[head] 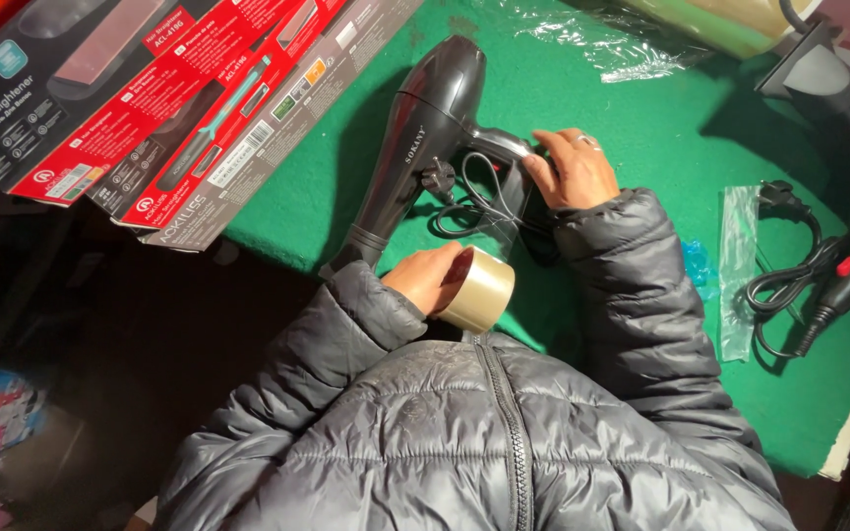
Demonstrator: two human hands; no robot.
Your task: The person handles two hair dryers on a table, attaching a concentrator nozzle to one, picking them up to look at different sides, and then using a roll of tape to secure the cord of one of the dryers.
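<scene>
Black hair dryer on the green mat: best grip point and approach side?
Probably the handle, from the dryer's right side, where the right hand already rests. The hair dryer lies flat, barrel running diagonally, with the handle jutting sideways. Its coiled cord lies bunched beside the handle, so come from above. The left hand holds a tape roll.

Single head view looked steeply down from above the person's chest, close in, onto the green table (641,147); jacket (464,433) filled the lower frame.
</scene>
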